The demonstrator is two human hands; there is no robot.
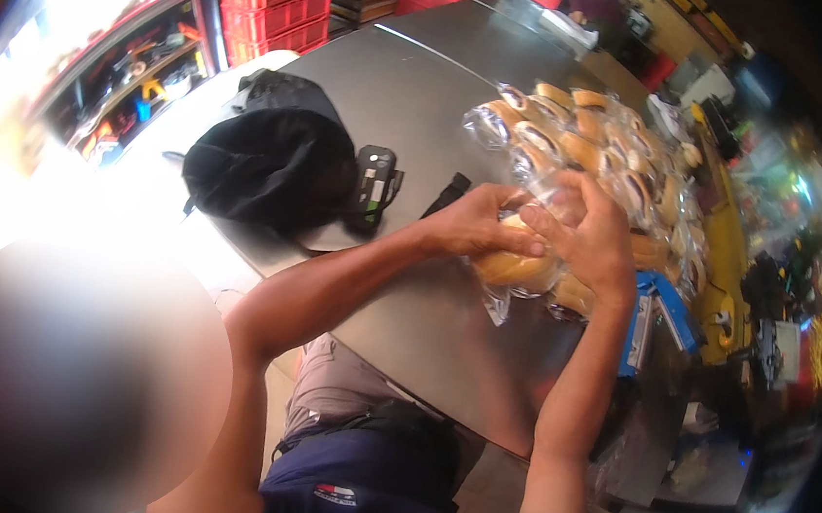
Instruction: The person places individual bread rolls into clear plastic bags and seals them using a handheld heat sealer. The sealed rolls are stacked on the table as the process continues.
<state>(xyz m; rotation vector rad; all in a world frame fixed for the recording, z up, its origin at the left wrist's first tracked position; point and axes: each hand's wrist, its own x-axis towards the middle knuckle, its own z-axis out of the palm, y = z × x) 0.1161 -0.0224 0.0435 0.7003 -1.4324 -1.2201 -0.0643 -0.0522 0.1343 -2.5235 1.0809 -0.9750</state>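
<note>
A golden bread roll [509, 269] in a clear plastic bag is between my hands above the near right part of the steel table [412, 322]. My left hand [483, 222] grips the bagged roll from the left, thumb laid across it. My right hand [592, 236] pinches the clear film at the bag's upper end with bent fingers. Just beyond lies a pile of bagged filled bread rolls [578, 143], several showing dark filling at their cut ends. Another bagged roll [570, 296] lies below my right hand. A blue tool with metal parts [651, 318], perhaps a bag sealer, stands beside my right wrist.
A black cloth bag or cap [272, 164] and a black device with a cable [373, 187] lie on the left of the table. Red plastic crates [275, 10] are stacked beyond it. A cluttered yellow ledge [724, 284] runs along the right. A blurred disc covers the lower left.
</note>
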